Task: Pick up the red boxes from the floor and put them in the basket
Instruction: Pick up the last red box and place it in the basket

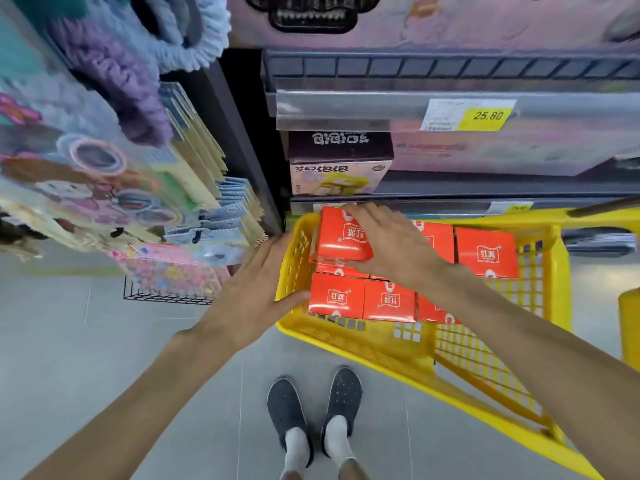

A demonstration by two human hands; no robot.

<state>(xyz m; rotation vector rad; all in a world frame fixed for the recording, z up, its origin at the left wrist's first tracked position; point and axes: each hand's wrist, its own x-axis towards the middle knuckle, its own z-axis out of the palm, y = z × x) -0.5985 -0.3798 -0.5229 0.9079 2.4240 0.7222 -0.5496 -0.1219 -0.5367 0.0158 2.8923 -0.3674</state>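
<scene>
Shoes (313, 410): grey pair, bare floor (104, 341) around.
Left hand (258, 289): fingers straight, released, against basket's left rim.
Basket (363, 336): yellow, beside shelf (450, 98), red boxes inside in rows.
Top red box (341, 237): tilted on the others, far-left corner.
Right hand (391, 242): fingers curled over it, grasping.

We reach both bare arms forward from the near edge of the view, forearms angled inward toward each other. Our left hand (258, 289) lies flat and open, fingers straight and together, thumb stretched out to the right, palm turned down. Our right hand (391, 245) reaches further, to the far left of its wrist, fingers spread and curved downward. Below, near us, our two feet (313, 410) stand side by side.
</scene>
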